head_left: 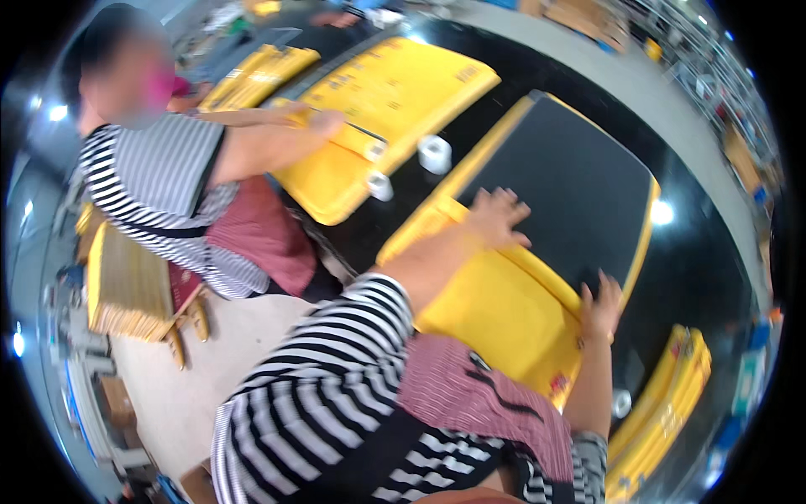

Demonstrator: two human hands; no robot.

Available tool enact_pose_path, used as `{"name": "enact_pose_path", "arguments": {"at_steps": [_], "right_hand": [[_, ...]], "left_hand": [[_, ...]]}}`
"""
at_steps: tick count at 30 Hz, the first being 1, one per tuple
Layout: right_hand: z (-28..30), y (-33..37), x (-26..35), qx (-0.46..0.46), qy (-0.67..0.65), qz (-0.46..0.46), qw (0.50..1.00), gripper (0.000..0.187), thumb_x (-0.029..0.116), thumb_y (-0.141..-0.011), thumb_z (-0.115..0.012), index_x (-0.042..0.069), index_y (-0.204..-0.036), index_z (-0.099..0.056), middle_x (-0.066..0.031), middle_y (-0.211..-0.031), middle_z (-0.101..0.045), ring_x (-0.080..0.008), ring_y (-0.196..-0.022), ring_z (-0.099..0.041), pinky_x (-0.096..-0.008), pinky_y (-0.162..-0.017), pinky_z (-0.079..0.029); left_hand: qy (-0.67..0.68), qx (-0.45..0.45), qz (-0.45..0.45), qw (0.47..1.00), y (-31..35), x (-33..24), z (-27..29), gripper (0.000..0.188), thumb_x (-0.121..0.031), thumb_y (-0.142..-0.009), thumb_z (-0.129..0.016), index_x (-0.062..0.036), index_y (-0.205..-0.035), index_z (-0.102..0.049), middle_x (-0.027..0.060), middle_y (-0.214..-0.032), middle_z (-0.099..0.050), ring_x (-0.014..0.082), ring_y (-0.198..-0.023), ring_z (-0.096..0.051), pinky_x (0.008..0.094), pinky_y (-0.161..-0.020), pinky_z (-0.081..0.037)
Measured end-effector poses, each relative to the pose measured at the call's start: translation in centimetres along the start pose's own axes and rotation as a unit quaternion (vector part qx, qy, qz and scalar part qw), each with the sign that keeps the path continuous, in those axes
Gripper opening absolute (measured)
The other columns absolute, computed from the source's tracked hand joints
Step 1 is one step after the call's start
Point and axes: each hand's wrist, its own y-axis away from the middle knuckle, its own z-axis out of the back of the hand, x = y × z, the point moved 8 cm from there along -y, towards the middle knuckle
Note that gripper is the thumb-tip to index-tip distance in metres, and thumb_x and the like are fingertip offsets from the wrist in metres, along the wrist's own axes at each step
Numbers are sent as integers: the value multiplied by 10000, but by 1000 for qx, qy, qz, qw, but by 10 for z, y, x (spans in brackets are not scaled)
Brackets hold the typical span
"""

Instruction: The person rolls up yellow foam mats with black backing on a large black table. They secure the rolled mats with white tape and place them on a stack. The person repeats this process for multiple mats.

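Note:
In front of me on the table lies a large black sheet (571,176) with a yellow border and rounded far corners. Its near part is covered by a smooth yellow flap (495,311) whose raised, rolled-looking edge runs crosswise. My left hand (499,220) rests at the left end of that edge, fingers spread over the black surface. At the right end, my right hand (601,309) touches the edge, with its fingers apart and pointing away from me. Neither hand visibly grips anything. Small red marks show on the flap's near right corner.
A co-worker (168,168) on the left bends over another yellow panel (420,76). White rolls (434,155) stand between the panels. A folded yellow bundle (663,403) lies at right, another yellow bundle (260,76) at far left. A yellow stack (126,286) sits beyond the table's left side.

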Motion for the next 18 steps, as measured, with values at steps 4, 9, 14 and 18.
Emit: {"name": "enact_pose_path", "arguments": {"at_steps": [4,9,14,18], "right_hand": [[0,38,31,-111,13,112,987,25,69,-956,-616,54,-938,-625,-127,-918,-627,-365,-881,-593,-481,-796,-488],[-10,80,46,4,105,10,994,586,222,-947,-669,62,-1478,-480,-168,-1530,-473,-371,-1463,-383,-499,-1226,-290],[-22,54,33,66,143,-46,986,764,398,-948,-685,75,-1576,-393,-162,-1651,-349,-368,-1555,-260,-567,-1275,-148],[-15,27,34,100,176,-99,974,749,434,-969,-653,109,-1590,-387,-144,-1692,-295,-367,-1561,-252,-609,-1248,-162]], "left_hand": [[47,9,-19,999,-3,10,-1,865,-707,-947,-547,-176,-1611,-388,225,-1700,-237,391,-1596,-154,586,-1275,-118],[63,15,-20,998,-10,7,-2,828,-653,-941,-611,-167,-1588,-435,198,-1707,-241,358,-1603,-146,560,-1287,-98],[61,-113,-80,989,-27,-2,6,528,-519,-943,-683,-103,-1267,-656,165,-1422,-562,341,-1395,-461,478,-1170,-355],[65,-107,-43,991,-37,-3,-1,331,-419,-957,-682,-91,-975,-643,100,-1069,-657,300,-1104,-616,417,-945,-494]]}}
